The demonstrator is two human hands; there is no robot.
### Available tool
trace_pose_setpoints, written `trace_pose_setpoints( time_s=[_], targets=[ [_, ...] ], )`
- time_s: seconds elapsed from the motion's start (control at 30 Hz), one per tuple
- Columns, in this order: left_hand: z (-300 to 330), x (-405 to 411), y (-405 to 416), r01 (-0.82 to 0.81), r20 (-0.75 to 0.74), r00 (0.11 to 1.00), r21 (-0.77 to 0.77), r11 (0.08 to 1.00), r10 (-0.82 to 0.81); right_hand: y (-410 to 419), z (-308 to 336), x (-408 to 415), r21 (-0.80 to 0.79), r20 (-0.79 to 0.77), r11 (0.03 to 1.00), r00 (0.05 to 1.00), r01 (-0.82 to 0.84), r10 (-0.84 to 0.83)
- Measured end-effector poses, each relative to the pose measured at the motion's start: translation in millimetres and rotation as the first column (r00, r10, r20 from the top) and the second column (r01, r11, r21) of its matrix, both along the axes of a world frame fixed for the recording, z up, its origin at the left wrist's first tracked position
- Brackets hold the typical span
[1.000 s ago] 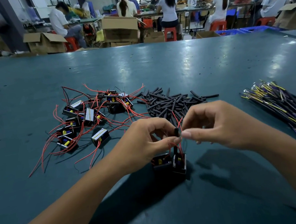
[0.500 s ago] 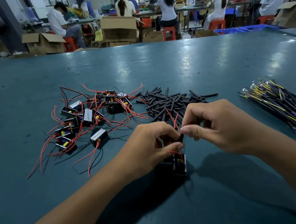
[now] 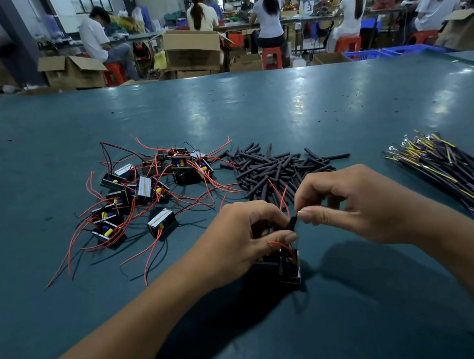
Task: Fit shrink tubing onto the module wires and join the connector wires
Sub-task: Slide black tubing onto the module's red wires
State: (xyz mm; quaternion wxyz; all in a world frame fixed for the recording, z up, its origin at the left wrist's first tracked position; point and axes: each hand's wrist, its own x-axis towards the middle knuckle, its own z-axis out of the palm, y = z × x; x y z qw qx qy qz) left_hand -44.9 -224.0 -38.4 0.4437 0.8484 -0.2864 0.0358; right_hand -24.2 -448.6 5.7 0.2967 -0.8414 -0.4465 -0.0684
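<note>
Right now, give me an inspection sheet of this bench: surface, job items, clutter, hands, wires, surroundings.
Surface: teal table, shiny, with small dark specks.
Job items: one black module under the hands; a heap of modules on the left; a pile of black tubing pieces in the middle; a bundle of yellow and dark connector wires on the right.
Clutter: nothing seen beyond the stock.
Hands: left hand holds the module's wire; right hand pinches a tubing piece at the wire's top.
Wires: thin red wires sprawl from the heap; one red wire rises between the hands.
Surroundings: seated workers, cardboard boxes, red stools, blue crates.
</note>
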Motion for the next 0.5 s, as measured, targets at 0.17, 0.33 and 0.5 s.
trace_pose_setpoints(
  time_s=[0.17, 0.33, 0.5],
  targets=[
    [1, -1, -1, -0.001, -0.045, 0.999, -0.001, 1.0, 0.0, 2, -7, 2, 0.019, 0.052, 1.0, 0.998, 0.02, -0.021],
    [11, 5, 13, 0.01, -0.073, 0.997, -0.016, 1.0, -0.011, -6, -15, 15, 0.204, -0.231, 0.972, 0.971, 0.116, -0.067],
    [21, 8, 22, -0.071, -0.049, 0.997, -0.203, 0.977, 0.062, -15, -44, 40, 0.066, -0.076, 0.857, 0.859, 0.511, -0.506]
  ],
)
